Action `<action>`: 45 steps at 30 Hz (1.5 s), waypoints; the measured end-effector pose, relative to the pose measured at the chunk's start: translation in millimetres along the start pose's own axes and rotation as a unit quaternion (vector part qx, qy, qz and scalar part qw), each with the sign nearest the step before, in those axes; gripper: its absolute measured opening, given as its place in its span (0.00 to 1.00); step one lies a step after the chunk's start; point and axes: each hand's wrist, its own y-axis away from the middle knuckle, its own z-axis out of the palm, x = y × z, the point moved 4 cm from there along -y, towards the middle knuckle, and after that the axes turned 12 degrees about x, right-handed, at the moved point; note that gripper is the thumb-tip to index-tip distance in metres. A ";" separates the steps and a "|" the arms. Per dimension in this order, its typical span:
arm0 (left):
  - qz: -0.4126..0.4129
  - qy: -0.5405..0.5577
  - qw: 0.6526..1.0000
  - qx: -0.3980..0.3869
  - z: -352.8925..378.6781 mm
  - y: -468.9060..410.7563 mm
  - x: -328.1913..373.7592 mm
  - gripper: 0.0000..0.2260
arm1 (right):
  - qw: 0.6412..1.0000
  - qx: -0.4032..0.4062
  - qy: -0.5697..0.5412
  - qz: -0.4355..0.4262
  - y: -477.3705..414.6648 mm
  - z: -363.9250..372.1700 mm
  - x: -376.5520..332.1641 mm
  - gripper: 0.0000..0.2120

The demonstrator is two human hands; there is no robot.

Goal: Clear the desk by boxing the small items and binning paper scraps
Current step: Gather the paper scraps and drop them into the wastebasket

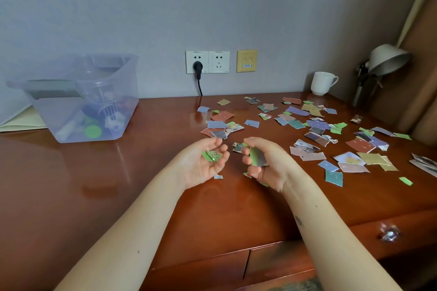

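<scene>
Glossy wooden desk (118,184), grey wall. Left hand (207,163) cups green paper scraps (211,156) in curled fingers; right hand (264,163) clutches others. Many loose scraps (316,125) litter two o'clock; clear box (94,101) at ten o'clock holds small items (104,123). Likely scrap-gathering; next, collect the rest, with no bin visible.

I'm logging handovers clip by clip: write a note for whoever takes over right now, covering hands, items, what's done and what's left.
Left hand holds green scraps in its cupped palm.
Right hand grips green-and-grey scraps.
Done: small items sit in the clear box, back left on the desk.
To do: many loose scraps cover the desk's right half, near the mug. No bin is in view.
</scene>
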 end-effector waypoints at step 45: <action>0.284 -0.695 0.660 -0.012 -4.9 9.7 10.9 0.03 | 0.733 0.107 0.649 -0.173 3.1 -3.8 7.8 0.05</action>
